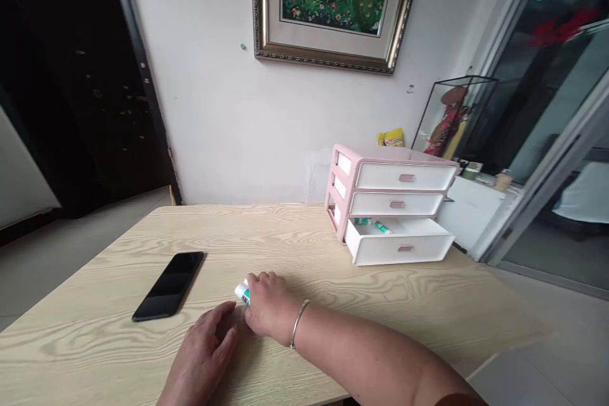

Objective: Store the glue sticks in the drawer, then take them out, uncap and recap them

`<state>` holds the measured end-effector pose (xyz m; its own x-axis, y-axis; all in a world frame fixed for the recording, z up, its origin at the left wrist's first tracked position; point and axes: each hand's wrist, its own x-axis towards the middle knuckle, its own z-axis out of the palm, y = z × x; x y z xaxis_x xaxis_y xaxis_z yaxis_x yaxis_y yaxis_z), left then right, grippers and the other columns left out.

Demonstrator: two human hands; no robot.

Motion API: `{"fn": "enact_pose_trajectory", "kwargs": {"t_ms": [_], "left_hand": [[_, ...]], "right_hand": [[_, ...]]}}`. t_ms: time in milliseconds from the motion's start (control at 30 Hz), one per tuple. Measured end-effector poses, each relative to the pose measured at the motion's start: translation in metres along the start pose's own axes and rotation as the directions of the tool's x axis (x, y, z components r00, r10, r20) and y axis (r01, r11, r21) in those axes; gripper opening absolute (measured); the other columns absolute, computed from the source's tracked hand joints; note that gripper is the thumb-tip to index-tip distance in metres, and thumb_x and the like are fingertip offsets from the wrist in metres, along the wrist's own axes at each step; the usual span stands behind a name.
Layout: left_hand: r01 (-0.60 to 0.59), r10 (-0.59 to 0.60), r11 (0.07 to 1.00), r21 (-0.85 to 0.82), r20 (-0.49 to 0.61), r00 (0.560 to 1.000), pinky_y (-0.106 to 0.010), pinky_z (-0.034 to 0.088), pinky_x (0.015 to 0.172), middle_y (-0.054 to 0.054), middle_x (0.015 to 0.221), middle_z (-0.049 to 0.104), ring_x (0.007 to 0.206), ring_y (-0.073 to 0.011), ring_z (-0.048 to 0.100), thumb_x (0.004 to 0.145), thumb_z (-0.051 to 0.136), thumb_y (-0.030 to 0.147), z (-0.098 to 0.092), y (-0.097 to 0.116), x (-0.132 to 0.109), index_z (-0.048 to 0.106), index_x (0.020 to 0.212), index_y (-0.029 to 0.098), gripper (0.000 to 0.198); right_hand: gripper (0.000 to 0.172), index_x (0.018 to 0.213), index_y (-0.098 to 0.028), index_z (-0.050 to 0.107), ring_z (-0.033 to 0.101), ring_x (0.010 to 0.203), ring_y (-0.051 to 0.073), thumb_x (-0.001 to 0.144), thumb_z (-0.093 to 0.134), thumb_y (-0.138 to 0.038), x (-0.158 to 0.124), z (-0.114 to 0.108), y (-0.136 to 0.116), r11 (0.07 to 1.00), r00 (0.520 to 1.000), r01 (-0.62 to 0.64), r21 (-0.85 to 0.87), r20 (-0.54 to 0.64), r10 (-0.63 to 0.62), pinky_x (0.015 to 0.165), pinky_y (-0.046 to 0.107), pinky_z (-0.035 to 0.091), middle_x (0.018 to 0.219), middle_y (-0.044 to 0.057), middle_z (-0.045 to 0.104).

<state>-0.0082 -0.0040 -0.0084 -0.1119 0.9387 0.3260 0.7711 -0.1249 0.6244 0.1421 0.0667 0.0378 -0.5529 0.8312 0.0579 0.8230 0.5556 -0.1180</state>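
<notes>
- White cylindrical stick with green print (242,292) is grasped by the right hand (266,307), whose fingers are closed round it. Only its tip shows, low over the pale wood-grain surface (361,311).
- Left hand (204,352) is laid beside the right, relaxed and holding nothing; contact with the stick cannot be confirmed.
- Black flat phone (169,284) lies near the tip and could be knocked by a sideways sweep.
- If released, the round stick is judged liable to roll.
- Pink-and-white three-drawer cabinet (390,187) stands well apart. Its pulled-out bottom drawer (399,247) could be struck by a passing arm.
</notes>
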Motion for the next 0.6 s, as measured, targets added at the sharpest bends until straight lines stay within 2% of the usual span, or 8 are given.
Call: {"fn": "enact_pose_trajectory", "kwargs": {"t_ms": [133, 233, 300, 400, 500, 600], "left_hand": [[-0.034, 0.034, 0.999, 0.011, 0.034, 0.999, -0.04, 0.057, 0.093, -0.008, 0.111, 0.077, 0.105, -0.0281, 0.071, 0.082, 0.054, 0.044, 0.008, -0.011, 0.004, 0.074, 0.106, 0.022, 0.038], [-0.019, 0.018, 1.0, 0.02, 0.068, 0.998, -0.039, 0.056, 0.095, -0.007, 0.113, 0.076, 0.108, -0.0267, 0.07, 0.085, 0.051, 0.043, 0.008, -0.01, 0.003, 0.074, 0.107, 0.023, 0.038], [-0.009, 0.006, 1.0, 0.026, 0.083, 0.997, -0.039, 0.055, 0.096, -0.007, 0.114, 0.076, 0.109, -0.0263, 0.069, 0.086, 0.05, 0.043, 0.006, -0.008, 0.002, 0.074, 0.107, 0.023, 0.038], [-0.013, 0.01, 0.999, 0.032, 0.083, 0.996, -0.04, 0.055, 0.096, -0.007, 0.113, 0.076, 0.109, -0.0268, 0.069, 0.086, 0.05, 0.044, 0.003, -0.005, 0.001, 0.075, 0.106, 0.023, 0.038], [-0.017, 0.015, 0.999, 0.028, 0.075, 0.997, -0.041, 0.056, 0.094, -0.007, 0.11, 0.077, 0.106, -0.0276, 0.07, 0.084, 0.052, 0.046, 0.002, -0.004, 0.002, 0.076, 0.103, 0.023, 0.038], [-0.018, 0.017, 1.0, 0.024, 0.066, 0.998, -0.041, 0.057, 0.094, -0.007, 0.11, 0.077, 0.105, -0.0276, 0.071, 0.084, 0.053, 0.047, 0.004, -0.008, 0.003, 0.076, 0.103, 0.024, 0.038]], "right_hand": [[0.044, 0.115, -0.015, 0.054, 0.063, 0.09, 0.031, 0.075, 0.067, -0.025, 0.0, 0.032, 0.036, 0.994, 0.993, 0.084, -0.072, -0.073, -0.09, 0.077, 0.043, 0.049, 0.101, 0.016, 0.066], [0.034, 0.114, -0.016, 0.056, 0.062, 0.089, 0.028, 0.081, 0.062, -0.021, -0.006, 0.035, 0.073, 0.992, 0.988, 0.102, -0.077, -0.105, -0.11, 0.078, 0.04, 0.046, 0.101, 0.014, 0.065], [0.038, 0.122, -0.019, 0.055, 0.061, 0.093, 0.026, 0.084, 0.06, -0.018, -0.013, 0.021, 0.101, 0.991, 0.981, 0.102, -0.085, -0.157, -0.114, 0.082, 0.038, 0.044, 0.106, 0.012, 0.065], [0.049, 0.135, -0.024, 0.051, 0.057, 0.103, 0.024, 0.087, 0.057, -0.013, -0.028, -0.021, 0.148, 0.991, 0.963, 0.063, -0.115, -0.255, -0.091, 0.091, 0.037, 0.04, 0.115, 0.011, 0.064], [0.052, 0.138, -0.025, 0.051, 0.055, 0.11, 0.024, 0.088, 0.056, -0.012, -0.045, -0.067, 0.197, 0.985, 0.946, -0.038, -0.17, -0.323, -0.019, 0.096, 0.036, 0.036, 0.119, 0.01, 0.063], [0.048, 0.134, -0.025, 0.059, 0.054, 0.112, 0.025, 0.088, 0.058, -0.013, -0.06, -0.102, 0.238, 0.973, 0.942, -0.169, -0.155, -0.316, 0.113, 0.097, 0.035, 0.034, 0.118, 0.011, 0.065]]}}
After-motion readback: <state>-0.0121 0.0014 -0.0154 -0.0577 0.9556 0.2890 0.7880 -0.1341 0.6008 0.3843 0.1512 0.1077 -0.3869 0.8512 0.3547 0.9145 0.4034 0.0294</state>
